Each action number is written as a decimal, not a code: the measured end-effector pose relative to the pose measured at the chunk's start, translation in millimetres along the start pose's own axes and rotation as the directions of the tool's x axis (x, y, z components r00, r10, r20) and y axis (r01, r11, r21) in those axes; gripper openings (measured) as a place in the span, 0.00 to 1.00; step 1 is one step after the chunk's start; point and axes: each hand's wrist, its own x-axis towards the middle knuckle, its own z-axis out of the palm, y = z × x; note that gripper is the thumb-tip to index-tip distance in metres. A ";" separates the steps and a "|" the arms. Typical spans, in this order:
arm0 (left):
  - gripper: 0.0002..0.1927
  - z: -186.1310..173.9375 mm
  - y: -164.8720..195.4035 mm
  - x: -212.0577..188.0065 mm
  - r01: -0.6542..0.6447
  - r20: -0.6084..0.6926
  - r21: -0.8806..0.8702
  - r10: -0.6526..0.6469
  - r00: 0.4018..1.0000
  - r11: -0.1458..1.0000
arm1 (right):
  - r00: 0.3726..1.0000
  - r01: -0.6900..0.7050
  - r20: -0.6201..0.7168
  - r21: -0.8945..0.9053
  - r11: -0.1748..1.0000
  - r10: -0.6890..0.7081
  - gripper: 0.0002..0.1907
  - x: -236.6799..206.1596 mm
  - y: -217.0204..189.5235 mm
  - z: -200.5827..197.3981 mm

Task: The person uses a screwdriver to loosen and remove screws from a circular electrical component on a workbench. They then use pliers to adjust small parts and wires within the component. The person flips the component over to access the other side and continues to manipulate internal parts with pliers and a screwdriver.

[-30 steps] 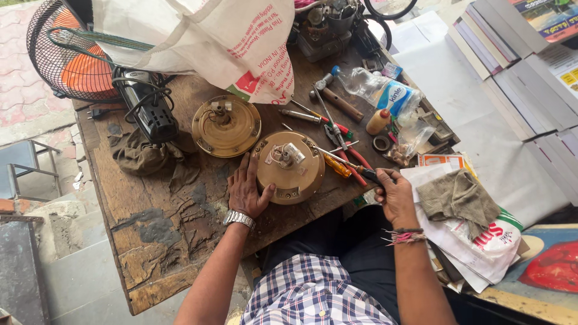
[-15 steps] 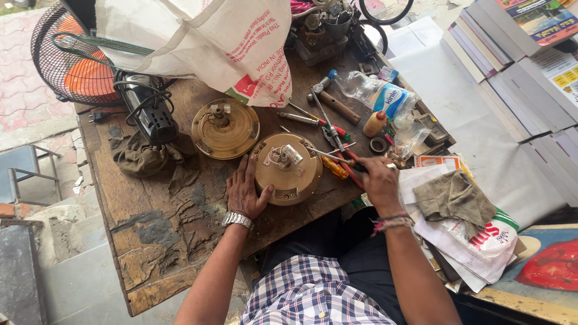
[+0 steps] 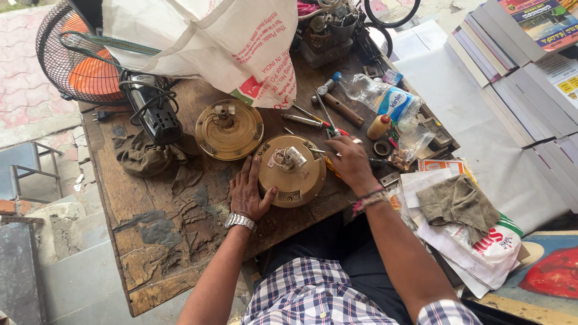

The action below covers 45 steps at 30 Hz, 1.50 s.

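Currently: both hands at the round brass-coloured motor housing [image 3: 292,170] near the desk's [image 3: 162,241] front edge.

Left hand [image 3: 250,194] lies open and flat, fingers against the housing's left rim. Right hand [image 3: 349,161] is curled over the tools [image 3: 328,123] just right of the housing; what it grips cannot be told. A second housing half [image 3: 229,129] lies behind, toward the desk's middle.

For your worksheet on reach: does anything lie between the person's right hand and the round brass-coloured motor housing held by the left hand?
Nothing visible does. The right hand rests at the right edge of the round brass-coloured motor housing, over red-handled tools, while the left hand presses its left side.
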 end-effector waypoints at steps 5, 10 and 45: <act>0.47 -2.0 1.8 -0.8 0.002 -0.025 -0.002 -0.002 1.000 1.000 | 0.967 -0.020 0.248 -0.164 0.986 0.060 0.12 31.6 -8.1 21.5; 0.48 -8.8 3.5 3.6 0.016 0.008 0.022 -0.016 1.000 1.000 | 0.929 -0.050 0.353 -0.174 0.983 0.110 0.16 45.0 -15.1 22.2; 0.49 -4.8 -0.5 0.9 0.034 0.028 0.022 -0.035 0.999 0.999 | 0.669 -0.357 0.607 -0.242 0.902 0.428 0.15 101.1 -29.9 11.4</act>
